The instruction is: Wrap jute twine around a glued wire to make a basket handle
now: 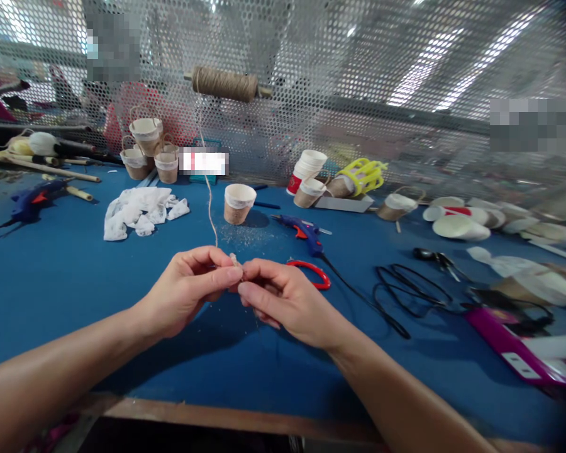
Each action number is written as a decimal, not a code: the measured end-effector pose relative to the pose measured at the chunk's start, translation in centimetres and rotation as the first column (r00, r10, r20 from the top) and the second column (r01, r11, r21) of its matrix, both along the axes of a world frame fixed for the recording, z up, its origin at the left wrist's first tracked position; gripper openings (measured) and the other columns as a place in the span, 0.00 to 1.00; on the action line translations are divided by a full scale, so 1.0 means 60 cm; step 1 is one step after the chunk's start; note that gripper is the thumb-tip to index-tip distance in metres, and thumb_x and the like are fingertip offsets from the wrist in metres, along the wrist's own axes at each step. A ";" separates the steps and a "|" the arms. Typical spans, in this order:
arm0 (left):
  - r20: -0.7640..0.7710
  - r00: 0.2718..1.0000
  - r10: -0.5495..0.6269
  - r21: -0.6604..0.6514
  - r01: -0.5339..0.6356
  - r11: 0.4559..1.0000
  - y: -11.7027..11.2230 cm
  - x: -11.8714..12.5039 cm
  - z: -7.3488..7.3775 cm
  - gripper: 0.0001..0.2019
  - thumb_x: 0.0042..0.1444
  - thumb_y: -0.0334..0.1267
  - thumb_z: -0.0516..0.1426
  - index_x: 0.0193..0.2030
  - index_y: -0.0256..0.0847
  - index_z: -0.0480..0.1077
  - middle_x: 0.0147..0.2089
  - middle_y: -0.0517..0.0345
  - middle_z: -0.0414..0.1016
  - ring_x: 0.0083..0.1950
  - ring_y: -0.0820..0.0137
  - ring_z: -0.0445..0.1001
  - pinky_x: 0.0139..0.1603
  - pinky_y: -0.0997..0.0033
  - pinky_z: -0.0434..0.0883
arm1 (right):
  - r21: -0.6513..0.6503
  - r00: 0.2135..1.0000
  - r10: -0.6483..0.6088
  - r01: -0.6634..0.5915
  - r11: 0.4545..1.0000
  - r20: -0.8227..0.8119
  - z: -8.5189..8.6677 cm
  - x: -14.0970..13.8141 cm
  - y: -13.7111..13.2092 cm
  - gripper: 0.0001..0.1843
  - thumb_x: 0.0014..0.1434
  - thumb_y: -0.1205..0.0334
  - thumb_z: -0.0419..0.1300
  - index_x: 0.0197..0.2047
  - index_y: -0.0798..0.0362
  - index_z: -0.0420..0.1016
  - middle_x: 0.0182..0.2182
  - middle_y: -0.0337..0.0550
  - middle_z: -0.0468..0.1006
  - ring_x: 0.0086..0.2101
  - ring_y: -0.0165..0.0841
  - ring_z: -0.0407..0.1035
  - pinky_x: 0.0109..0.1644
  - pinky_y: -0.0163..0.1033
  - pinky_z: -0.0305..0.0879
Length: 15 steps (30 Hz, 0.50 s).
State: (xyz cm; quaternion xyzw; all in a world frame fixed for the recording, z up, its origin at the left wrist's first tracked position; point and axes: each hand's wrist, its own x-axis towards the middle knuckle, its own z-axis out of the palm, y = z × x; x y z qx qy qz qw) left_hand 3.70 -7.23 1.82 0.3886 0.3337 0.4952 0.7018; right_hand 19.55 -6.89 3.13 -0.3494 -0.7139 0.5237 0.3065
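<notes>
1. The twine (210, 201) is pinched at its lower end between thumb and forefinger of the left hand (182, 292); a short pale bit is seen at the fingertips.
2. The same end is met by the closed thumb and forefinger of the right hand (290, 299); its grip is shut on the twine, finer detail being hidden by the fingers.
3. Both hands are held near each other above the blue bench (170, 377).
4. A red handle (325, 282) is partly covered by the right hand.
5. Beyond the hands, an upright cup (238, 209) with a white-lined rim is placed; pale crumbs are scattered before it.
6. To its right, a blue glue gun (305, 234) is laid on its side; to its left, white cloth (139, 211) is left crumpled.
7. Three handled cups (146, 139) are grouped behind the cloth, one set atop two.
8. At far right, a purple box (504, 349) is seen.
9. The twine is led up toward a spool (224, 85), mounted horizontally before a perforated screen (321, 63).
</notes>
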 end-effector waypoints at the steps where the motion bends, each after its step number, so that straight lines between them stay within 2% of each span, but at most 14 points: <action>1: -0.005 1.000 -0.002 -0.005 0.002 1.000 0.000 0.000 0.000 0.07 0.41 0.33 0.63 0.22 0.35 0.68 0.22 0.64 0.68 0.20 0.84 0.58 0.19 0.81 0.53 | -0.026 1.000 -0.005 0.004 1.000 -0.014 0.000 0.000 0.001 0.06 0.56 0.61 0.53 0.29 0.53 0.65 0.21 0.33 0.63 0.18 0.21 0.54 0.21 0.30 0.52; 3: -0.027 0.999 0.029 -0.004 -0.029 1.000 0.001 0.001 -0.001 0.07 0.41 0.33 0.63 0.22 0.35 0.68 0.21 0.64 0.68 0.19 0.84 0.57 0.19 0.82 0.52 | 0.001 0.999 -0.052 0.052 0.999 -0.011 0.000 -0.001 0.000 0.07 0.56 0.61 0.53 0.28 0.54 0.65 0.20 0.32 0.62 0.18 0.21 0.53 0.20 0.29 0.51; 5: -0.059 0.995 0.082 0.005 -0.081 0.997 0.002 0.004 -0.002 0.07 0.41 0.32 0.63 0.22 0.34 0.68 0.22 0.64 0.68 0.19 0.85 0.56 0.18 0.82 0.51 | 0.114 0.993 -0.117 0.112 0.987 0.034 -0.002 -0.003 -0.001 0.07 0.56 0.63 0.53 0.28 0.55 0.66 0.21 0.34 0.64 0.21 0.22 0.56 0.23 0.30 0.54; 10: -0.124 0.980 0.156 0.049 -0.151 0.987 0.004 0.008 -0.009 0.06 0.42 0.33 0.62 0.22 0.34 0.69 0.20 0.66 0.66 0.19 0.85 0.56 0.18 0.82 0.52 | 0.463 0.948 -0.276 0.176 0.869 0.157 -0.010 -0.008 -0.007 0.07 0.56 0.67 0.53 0.27 0.56 0.68 0.23 0.37 0.66 0.25 0.24 0.60 0.29 0.31 0.57; 13: -0.107 0.979 0.175 0.078 -0.167 0.983 0.003 0.010 -0.013 0.05 0.42 0.32 0.62 0.23 0.34 0.70 0.21 0.65 0.68 0.19 0.85 0.56 0.18 0.81 0.53 | 0.536 0.931 -0.321 0.185 0.824 0.172 -0.012 -0.009 -0.010 0.07 0.56 0.69 0.52 0.27 0.57 0.67 0.24 0.38 0.66 0.25 0.25 0.60 0.30 0.31 0.58; 15: -0.092 0.980 0.177 0.079 -0.170 0.982 0.003 0.010 -0.014 0.05 0.42 0.31 0.62 0.22 0.35 0.69 0.22 0.65 0.68 0.19 0.84 0.57 0.19 0.81 0.54 | 0.512 0.929 -0.327 0.199 0.836 0.172 -0.011 -0.009 -0.009 0.07 0.56 0.68 0.53 0.26 0.56 0.67 0.24 0.38 0.66 0.26 0.25 0.60 0.29 0.31 0.58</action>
